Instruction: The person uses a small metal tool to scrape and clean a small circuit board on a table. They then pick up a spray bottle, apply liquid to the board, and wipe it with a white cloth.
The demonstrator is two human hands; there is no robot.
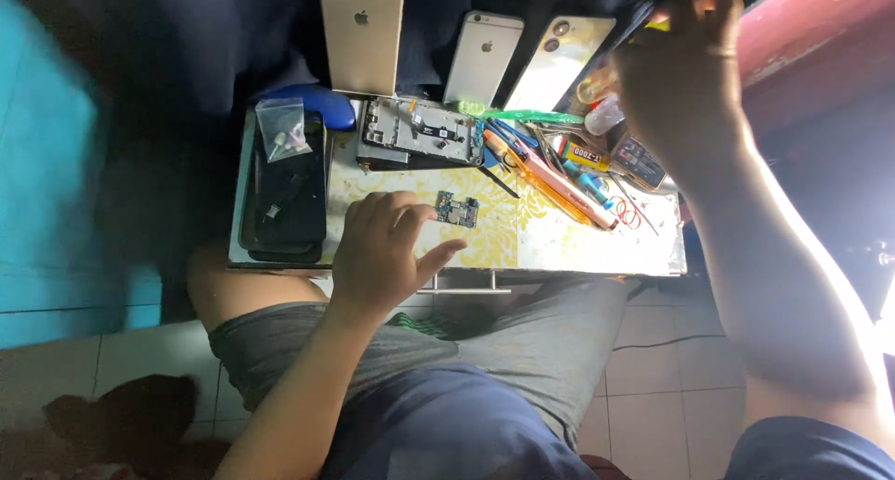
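- Work tray (597, 247): small, flat, resting across the person's knees.
- Three phones (362, 33): leaning face-down at the tray's far edge.
- Opened phone frame (415, 130): lies on the tray below them.
- Right hand (676, 75): raised over the tool pile (569, 177); finger state cannot be told.
- Left hand (382, 252): fingers spread, fingertips just beside the circuit board.
- Circuit board (458, 210): flat at tray centre.

A small clear plastic bag (282, 129) lies on what seems a dark phone screen (284, 196), far left.
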